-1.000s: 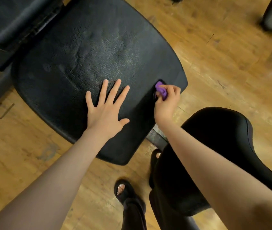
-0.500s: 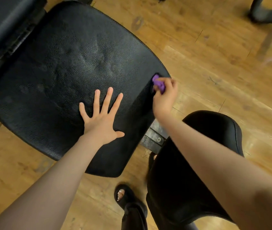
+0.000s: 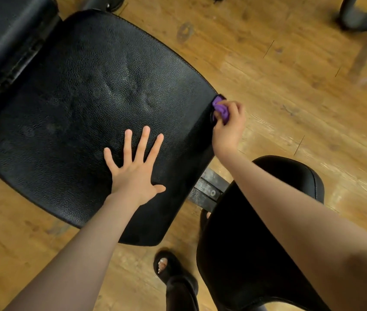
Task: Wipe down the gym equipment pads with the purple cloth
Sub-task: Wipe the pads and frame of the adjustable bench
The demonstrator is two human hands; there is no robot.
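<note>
A wide black leather seat pad [image 3: 84, 104] fills the middle and left of the view. My left hand [image 3: 134, 169] lies flat on its near part with fingers spread. My right hand [image 3: 228, 125] grips a bunched purple cloth [image 3: 221, 108] and holds it against the pad's right edge. Most of the cloth is hidden inside my fingers.
A second black pad [image 3: 290, 173] sits at the lower right, joined to the seat by a metal bracket [image 3: 209, 191]. A black back pad [image 3: 3, 30] stands at the upper left. My sandalled foot [image 3: 167, 265] is on the wooden floor [image 3: 290, 86]. Dark machine legs [image 3: 362, 19] cross the top right.
My right hand with the cloth has slid along the pad's right edge, away from me. The left hand stays flat on the pad. The view has shifted, showing more of the seat.
</note>
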